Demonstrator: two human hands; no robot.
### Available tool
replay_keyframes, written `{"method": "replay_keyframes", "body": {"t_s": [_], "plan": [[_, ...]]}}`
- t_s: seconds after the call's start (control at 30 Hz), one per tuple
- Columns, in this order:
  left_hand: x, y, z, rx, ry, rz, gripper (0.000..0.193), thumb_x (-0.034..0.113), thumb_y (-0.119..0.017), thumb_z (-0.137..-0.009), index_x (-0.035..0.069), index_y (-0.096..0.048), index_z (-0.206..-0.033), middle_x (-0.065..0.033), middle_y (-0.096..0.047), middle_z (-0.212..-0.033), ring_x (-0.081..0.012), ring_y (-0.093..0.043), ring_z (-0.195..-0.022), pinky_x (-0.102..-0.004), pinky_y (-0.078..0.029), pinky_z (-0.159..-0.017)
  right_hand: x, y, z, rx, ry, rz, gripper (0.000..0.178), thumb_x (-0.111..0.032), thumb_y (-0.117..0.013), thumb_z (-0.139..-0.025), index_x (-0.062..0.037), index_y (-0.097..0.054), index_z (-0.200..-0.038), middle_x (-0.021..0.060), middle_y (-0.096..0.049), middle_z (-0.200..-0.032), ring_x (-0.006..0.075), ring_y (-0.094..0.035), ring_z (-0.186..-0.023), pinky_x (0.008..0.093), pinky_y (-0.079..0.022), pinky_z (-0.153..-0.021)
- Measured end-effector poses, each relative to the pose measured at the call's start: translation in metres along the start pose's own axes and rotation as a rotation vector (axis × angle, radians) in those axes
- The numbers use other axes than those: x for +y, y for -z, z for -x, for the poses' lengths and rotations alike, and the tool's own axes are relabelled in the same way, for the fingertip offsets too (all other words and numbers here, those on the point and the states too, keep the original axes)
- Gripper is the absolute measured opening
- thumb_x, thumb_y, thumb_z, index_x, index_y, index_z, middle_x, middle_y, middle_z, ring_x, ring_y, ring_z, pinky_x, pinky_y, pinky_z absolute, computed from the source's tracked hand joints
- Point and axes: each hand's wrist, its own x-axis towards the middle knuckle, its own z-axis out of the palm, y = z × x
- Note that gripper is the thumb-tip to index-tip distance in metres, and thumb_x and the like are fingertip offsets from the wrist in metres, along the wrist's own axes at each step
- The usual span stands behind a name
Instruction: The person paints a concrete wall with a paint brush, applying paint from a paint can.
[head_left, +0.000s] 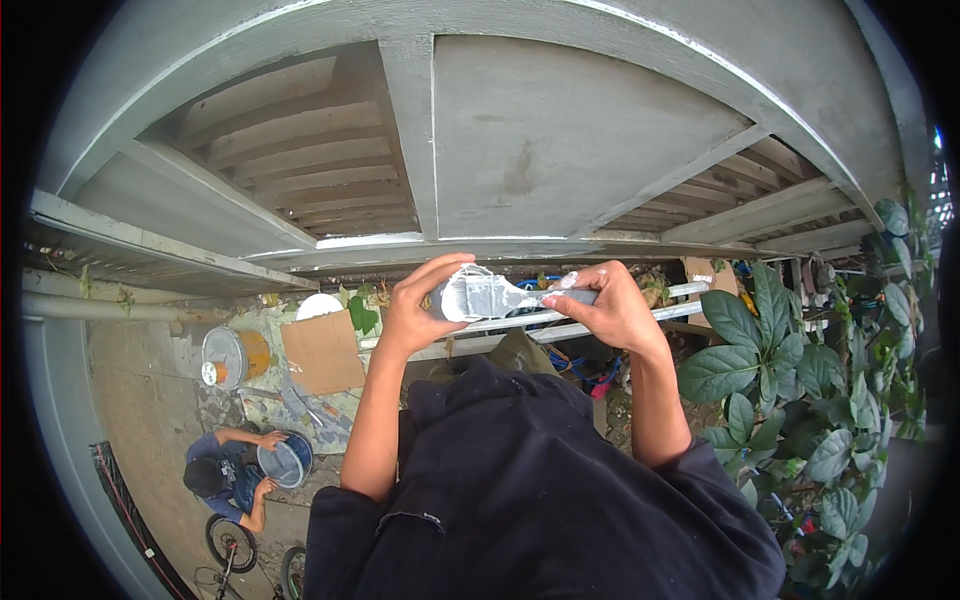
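Observation:
My right hand (602, 302) is closed around the handle of a wide paintbrush (490, 297), which is level and points left. White and grey paint coats its head and neck. My left hand (417, 303) is wrapped around what looks like a small round paint container (447, 300) with a white-smeared rim, at the brush's bristle end. The brush covers much of it, so its contents are hard to make out. White paint spots mark my right fingers. Beyond both hands rises a grey panelled surface (590, 135) with slatted openings, apart from the brush.
Pale rails (500, 322) run below my hands. Leafy plants (765, 345) crowd the right. Down on the left are a paint-stained bucket (238, 358), a cardboard sheet (322, 352) and another person (222, 478) handling a dark bucket (287, 460), with bicycles (232, 543) nearby.

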Motion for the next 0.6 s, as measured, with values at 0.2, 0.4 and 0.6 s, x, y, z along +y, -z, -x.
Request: {"method": "replay_keyframes", "body": {"t_s": [0.2,0.4,0.6], "plan": [[0.005,-0.009,-0.001,0.12,0.081,-0.218,0.067,0.007,-0.092,-0.062,0.0,-0.068,-0.124,-0.0121,-0.068,-0.131,-0.0294,-0.067,-0.119,-0.0389,-0.054,-0.1,-0.022,0.002,0.013,0.185,0.03,0.323,0.027,-0.018,-0.081,-0.086,0.008,-0.073,-0.083,0.0098,-0.057,-0.056,0.0113,-0.044,-0.057,0.0339,-0.041,-0.053],[0.005,-0.016,0.0,0.222,0.055,-0.303,0.069,0.005,-0.091,-0.062,-0.001,-0.066,-0.126,-0.0127,-0.067,-0.132,-0.0307,-0.067,-0.119,-0.0389,-0.054,-0.101,-0.026,-0.002,0.013,0.222,-0.083,0.276,0.027,-0.017,-0.078,-0.087,0.0085,-0.074,-0.083,0.0175,-0.057,-0.057,0.0203,-0.047,-0.05,0.0377,-0.043,-0.054],[0.003,-0.021,0.001,0.364,-0.011,-0.434,0.07,0.0,-0.086,-0.062,0.005,-0.067,-0.129,-0.0103,-0.063,-0.136,-0.0334,-0.064,-0.121,-0.0424,-0.054,-0.099,0.0,-0.013,0.002,0.216,-0.118,-0.257,0.026,-0.018,-0.077,-0.094,0.004,-0.073,-0.08,-0.0058,-0.05,-0.057,0.0035,-0.037,-0.049,0.0271,-0.026,-0.045]]}}
